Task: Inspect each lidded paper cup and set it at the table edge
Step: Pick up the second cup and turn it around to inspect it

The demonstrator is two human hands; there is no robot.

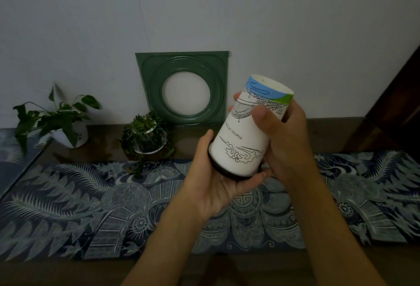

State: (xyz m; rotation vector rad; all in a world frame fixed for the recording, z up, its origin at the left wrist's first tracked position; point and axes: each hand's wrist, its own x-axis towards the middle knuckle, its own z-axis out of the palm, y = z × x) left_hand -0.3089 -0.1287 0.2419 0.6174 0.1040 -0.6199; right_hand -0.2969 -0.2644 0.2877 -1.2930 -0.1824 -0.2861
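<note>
A white paper cup (243,140) with line drawings and a blue and green band is held upside down and tilted above the table. Its black lid (223,172) points down to the left. My left hand (216,183) cups the lid end from below, the thumb up along the cup's left side. My right hand (281,140) grips the cup's side near its base, thumb in front and fingers behind. No other cup is in view.
A blue patterned runner (91,206) covers the table. Two potted plants (56,124) (147,135) and a green square frame (184,87) stand at the back by the wall. A dark wooden edge (391,108) rises at the right.
</note>
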